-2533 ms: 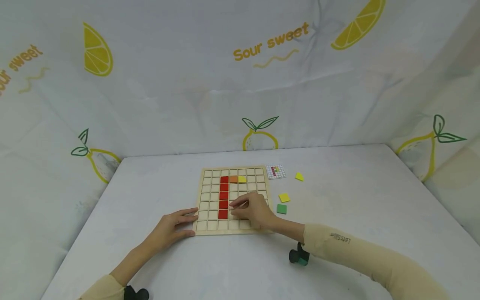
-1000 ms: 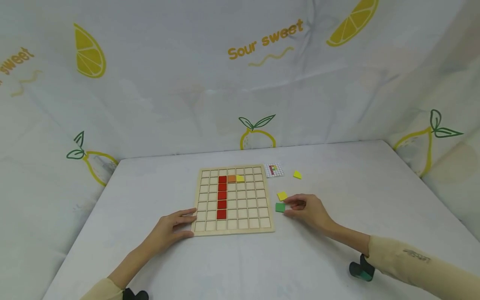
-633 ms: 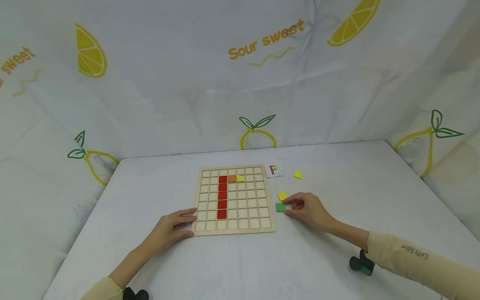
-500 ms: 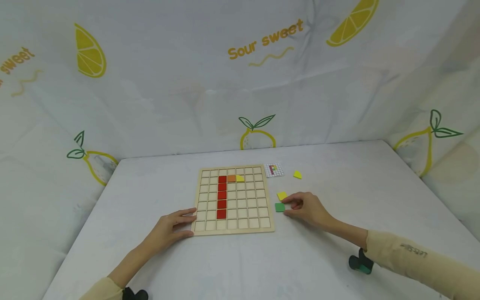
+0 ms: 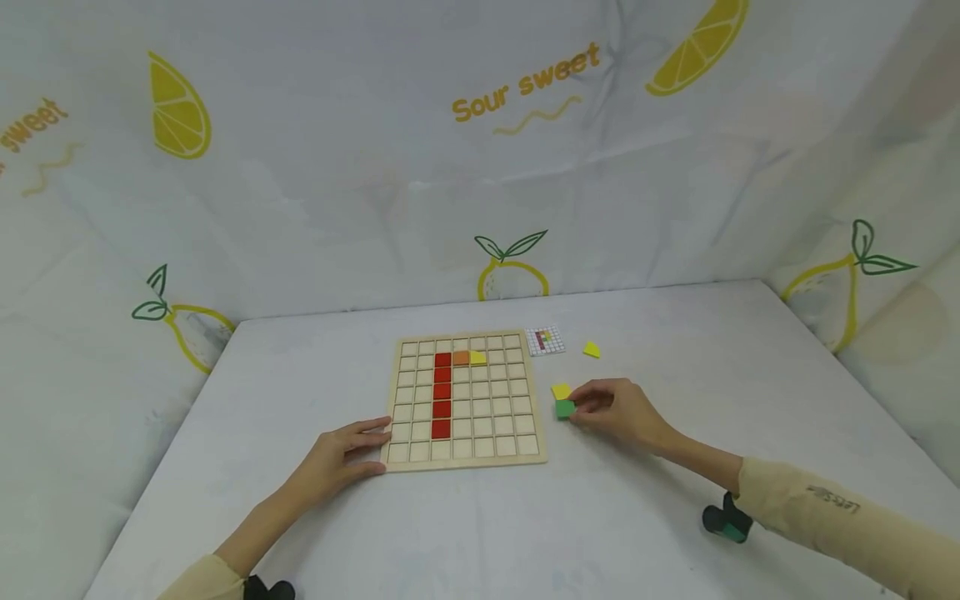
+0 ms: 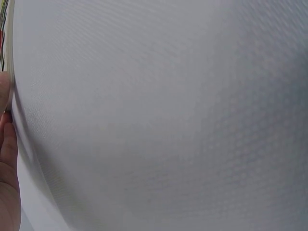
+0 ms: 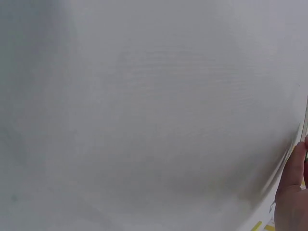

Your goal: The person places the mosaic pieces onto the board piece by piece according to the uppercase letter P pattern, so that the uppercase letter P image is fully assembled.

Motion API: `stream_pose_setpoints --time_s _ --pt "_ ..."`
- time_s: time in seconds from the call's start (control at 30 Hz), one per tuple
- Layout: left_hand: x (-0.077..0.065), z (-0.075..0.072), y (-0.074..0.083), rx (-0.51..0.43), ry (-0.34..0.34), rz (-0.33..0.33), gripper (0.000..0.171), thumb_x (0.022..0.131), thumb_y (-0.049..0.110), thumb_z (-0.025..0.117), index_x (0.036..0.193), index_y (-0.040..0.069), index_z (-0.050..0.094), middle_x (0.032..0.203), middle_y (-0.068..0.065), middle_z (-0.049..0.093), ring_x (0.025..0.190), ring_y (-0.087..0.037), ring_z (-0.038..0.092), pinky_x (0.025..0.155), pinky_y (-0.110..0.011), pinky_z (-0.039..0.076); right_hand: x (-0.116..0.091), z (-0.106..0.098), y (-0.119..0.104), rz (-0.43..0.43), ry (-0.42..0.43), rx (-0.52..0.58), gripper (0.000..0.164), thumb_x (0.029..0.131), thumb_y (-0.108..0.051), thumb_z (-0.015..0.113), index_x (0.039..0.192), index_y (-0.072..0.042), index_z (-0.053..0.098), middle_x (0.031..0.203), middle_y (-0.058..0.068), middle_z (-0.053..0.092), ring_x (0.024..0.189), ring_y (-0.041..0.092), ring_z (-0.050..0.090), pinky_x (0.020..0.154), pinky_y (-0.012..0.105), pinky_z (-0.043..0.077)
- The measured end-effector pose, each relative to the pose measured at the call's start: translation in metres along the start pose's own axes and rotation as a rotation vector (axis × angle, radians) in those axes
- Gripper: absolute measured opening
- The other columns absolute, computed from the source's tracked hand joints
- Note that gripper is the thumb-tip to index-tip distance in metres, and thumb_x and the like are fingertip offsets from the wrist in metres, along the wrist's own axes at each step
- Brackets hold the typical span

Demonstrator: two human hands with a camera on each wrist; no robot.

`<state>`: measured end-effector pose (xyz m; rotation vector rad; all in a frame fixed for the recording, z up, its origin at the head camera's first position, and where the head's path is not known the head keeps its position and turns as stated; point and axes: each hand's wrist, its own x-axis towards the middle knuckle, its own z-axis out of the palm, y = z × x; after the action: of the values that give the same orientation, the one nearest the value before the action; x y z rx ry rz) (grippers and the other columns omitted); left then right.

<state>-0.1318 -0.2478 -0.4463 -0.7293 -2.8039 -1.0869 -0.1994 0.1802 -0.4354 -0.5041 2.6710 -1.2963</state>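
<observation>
A square wooden grid board (image 5: 463,463) lies flat, bearing a column of red tiles (image 5: 442,391). To the right of the top red tile are an orange tile (image 5: 461,358) and a yellow tile with a slanted corner (image 5: 477,358). My left hand (image 5: 333,462) touches the board's left edge, fingers extended and spread. Beyond the board's right side, my right hand (image 5: 618,414) pinches a green square tile (image 5: 566,409) between thumb and fingertips. Just behind it lies a yellow square tile (image 5: 561,391). Both wrist views show only part of each hand at the edge.
A small printed pattern card (image 5: 545,341) lies against the board's upper right corner. Right of the card is a loose yellow tile (image 5: 592,350). The white table (image 5: 337,350) meets a lemon-print cloth (image 5: 360,208) at the back.
The right hand has moved from over the board to the loose tiles on the right. It now pinches the green tile, which has tilted and shifted slightly. The left hand stays put.
</observation>
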Motion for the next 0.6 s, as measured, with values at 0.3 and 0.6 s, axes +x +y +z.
stream_pose_setpoints --time_s 0.3,0.6 --pt "0.0 -0.001 0.0 0.007 -0.001 0.002 0.044 0.076 0.011 0.079 0.116 -0.002 0.067 0.132 -0.014 0.058 0.121 -0.035 0.053 0.097 -0.04 0.048 0.007 -0.01 -0.012 0.078 0.026 0.148 0.031 0.084 -0.009 0.075 0.11 0.004 0.067 0.104 0.015 0.069 0.086 0.018 0.067 0.074 0.018 0.056" --pt "0.0 0.0 0.0 0.0 -0.009 -0.008 0.044 0.076 0.011 0.079 0.117 -0.002 0.067 0.133 -0.013 0.057 0.122 -0.034 0.053 0.098 -0.039 0.048 0.018 -0.018 -0.02 0.135 0.063 0.166 0.032 0.086 -0.009 0.073 0.113 0.006 0.066 0.107 0.018 0.069 0.092 0.023 0.067 0.078 0.021 0.056"
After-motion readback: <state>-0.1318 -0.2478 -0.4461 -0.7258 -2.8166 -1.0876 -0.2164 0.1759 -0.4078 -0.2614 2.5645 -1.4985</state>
